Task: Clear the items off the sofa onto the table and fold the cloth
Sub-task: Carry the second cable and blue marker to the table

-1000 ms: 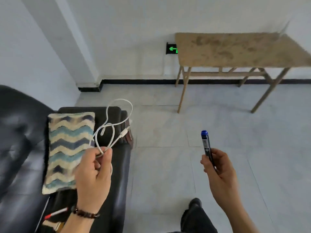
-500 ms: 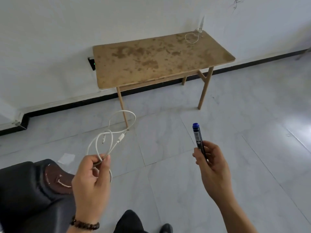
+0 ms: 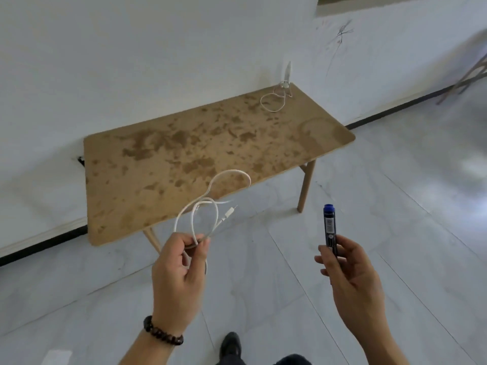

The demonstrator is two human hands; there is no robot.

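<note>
Two items in hand: my left hand [image 3: 179,270] pinches looped cable [image 3: 208,206], right hand [image 3: 353,275] grips marker [image 3: 329,225] (upright). Both short of table [image 3: 147,164]; advise laying cable flat, marker w/ no roll.

The left hand [image 3: 179,270] pinches a looped white cable [image 3: 208,206] between thumb and fingers. The loops stick up in front of the near edge of the table [image 3: 163,164], and the plug end hangs free. A dark bead bracelet [image 3: 162,335] sits on the left wrist. The right hand [image 3: 353,280] grips a black pen [image 3: 329,225] with a blue cap, pointing up. The table is brown with dark spots and stands against the white wall [image 3: 158,61]. Another white cable [image 3: 274,101] lies at its far right corner. A black shoe [image 3: 230,343] shows on the grey floor [image 3: 395,206].
</note>
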